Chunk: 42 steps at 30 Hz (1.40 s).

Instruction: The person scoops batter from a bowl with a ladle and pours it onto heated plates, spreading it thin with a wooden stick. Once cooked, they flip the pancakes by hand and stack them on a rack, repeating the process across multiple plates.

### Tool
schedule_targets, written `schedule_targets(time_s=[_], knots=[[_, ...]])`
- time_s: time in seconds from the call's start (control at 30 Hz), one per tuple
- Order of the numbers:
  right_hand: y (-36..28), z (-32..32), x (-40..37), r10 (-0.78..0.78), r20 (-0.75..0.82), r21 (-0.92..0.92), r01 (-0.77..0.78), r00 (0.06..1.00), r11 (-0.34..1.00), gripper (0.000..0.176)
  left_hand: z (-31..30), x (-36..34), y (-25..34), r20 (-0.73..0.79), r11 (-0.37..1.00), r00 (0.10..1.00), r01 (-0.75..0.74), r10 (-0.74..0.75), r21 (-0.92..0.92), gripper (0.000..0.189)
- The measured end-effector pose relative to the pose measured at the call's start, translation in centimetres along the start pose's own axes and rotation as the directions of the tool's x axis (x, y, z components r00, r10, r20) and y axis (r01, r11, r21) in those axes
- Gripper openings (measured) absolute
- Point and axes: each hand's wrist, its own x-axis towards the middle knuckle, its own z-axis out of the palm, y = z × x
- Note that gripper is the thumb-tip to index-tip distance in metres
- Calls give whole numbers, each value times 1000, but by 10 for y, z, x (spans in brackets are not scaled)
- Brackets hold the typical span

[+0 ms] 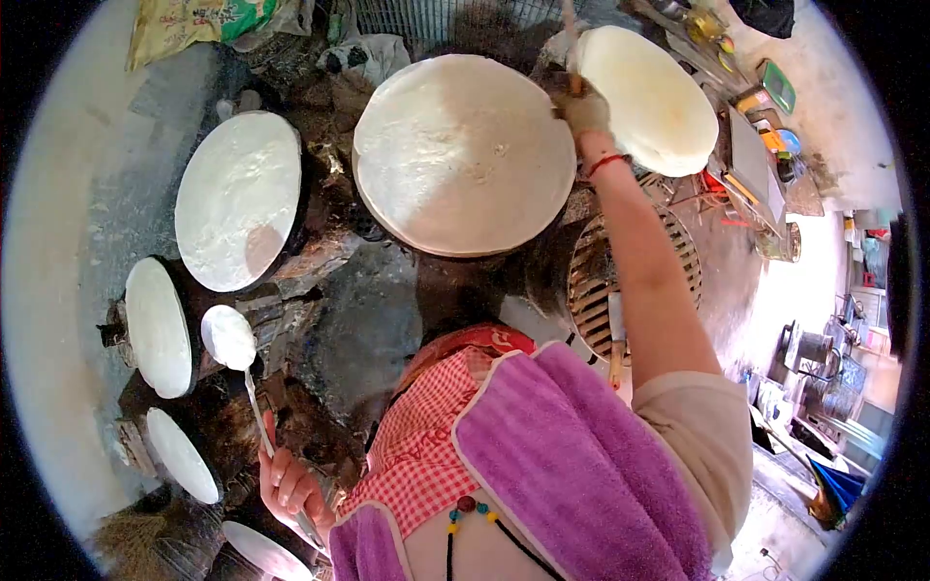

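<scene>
My left hand point(288, 481) grips the handle of a long ladle point(229, 338) whose bowl is coated in white batter, held over the gap between the left griddles. My right hand point(585, 109), with a red string at the wrist, grips a wooden stick point(572, 44) beside a round white flatbread point(651, 85) that hangs lifted at the top right. A large round griddle point(463, 153) covered with a thin pale flatbread lies straight ahead. To its left a second griddle point(239, 198) carries white batter.
Three smaller batter-covered griddles point(158, 325) point(181, 454) point(263, 550) curve down the left side over a sooty stove. A round metal grate point(591, 276) lies under my right arm. Cluttered containers point(765, 126) stand at the upper right. I wear a purple towel and checked apron.
</scene>
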Motion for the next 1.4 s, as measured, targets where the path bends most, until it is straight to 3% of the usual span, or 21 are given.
schedule_targets(time_s=[0.03, 0.23, 0.3, 0.33, 0.4, 0.43, 0.5, 0.53, 0.6, 0.7, 0.73, 0.8, 0.87, 0.93, 1.0, 1.1, 1.13, 1.2, 1.27, 1.33, 1.4], knots=[[-6, -20, 6, -87, -59, -322, 63, 995, 945, 49, -1, 1, -4, -2, 1000, 1000, -1, 1, -2, 53], [15, -11, 55, -105, 152, -549, 172, 983, 818, 61, 11, 9, -23, -89, 999, 996, -21, 23, 27, 52], [15, -5, 63, -112, 230, -569, 227, 967, 790, 66, 22, 11, -28, -154, 968, 986, -19, 59, 252, 51], [8, -5, 64, -22, 262, -576, 175, 965, 798, 67, 29, 8, -27, -153, 967, 986, -19, 59, 252, 51], [-16, -6, 59, 66, 291, -585, 123, 954, 802, 68, 38, -4, -13, -120, 780, 991, 30, 58, 625, 53], [-31, -9, 49, 98, 306, -643, 130, 947, 755, 68, 32, -11, 5, 58, 841, 994, 45, -90, 539, 57], [-35, -12, 32, 132, 319, -695, 137, 938, 706, 67, 33, -22, 13, 155, 865, 986, -32, -53, 501, 58], [-29, -17, 26, 99, 370, -603, 158, 924, 782, 66, 37, -22, 14, 246, 886, 969, -104, -12, 452, 60], [-23, -18, 14, 50, 410, -507, 182, 911, 843, 66, 39, -16, 15, 222, 868, 975, -123, 15, 480, 58], [-19, -3, -1, -88, 288, -515, 232, 954, 826, 66, 47, 15, 7, -5, 972, 999, 38, -37, 233, 52], [-15, 2, 0, -90, 291, -516, 235, 953, 824, 66, 42, 22, 3, -39, 999, 999, 15, -13, 38, 53], [-10, 11, -3, -196, 210, -480, 276, 958, 833, 64, 29, 30, 14, -125, 993, 990, 59, -72, -104, 55], [-15, 5, -12, -192, 127, -462, 229, 973, 857, 61, 14, 26, 23, -133, 993, 989, 49, -62, -103, 56], [-32, -12, -19, -187, 123, -209, 210, 975, 955, 56, 8, 21, 23, -10, 985, 998, 61, -64, -158, 56], [-63, -32, -42, -220, 111, -45, 226, 969, 973, 53, 2, 15, 31, 4, 988, 999, 33, -32, -151, 53], [-94, -55, -61, -281, 138, 26, 280, 950, 960, 51, -2, 13, 39, 29, 995, 1000, 11, -8, -101, 52], [-105, -61, -61, -284, 137, 21, 284, 949, 959, 51, -4, 13, 42, 10, 996, 1000, 6, -5, -92, 52], [-120, -75, -55, -132, 95, -209, 149, 987, 966, 55, -7, 13, 46, -8, 996, 1000, 11, -11, -87, 53], [-124, -93, -28, -105, 95, -194, 122, 990, 973, 54, -9, 12, 45, -13, 996, 1000, 22, -23, -90, 53], [-134, -122, 15, -191, 74, -309, 205, 979, 929, 58, -10, 11, 42, -12, 995, 999, 37, -38, -90, 53], [-177, -158, 1, -409, 44, -449, 384, 912, 807, 42, -11, 9, 33, -10, 995, 998, 57, -58, -84, 54]])
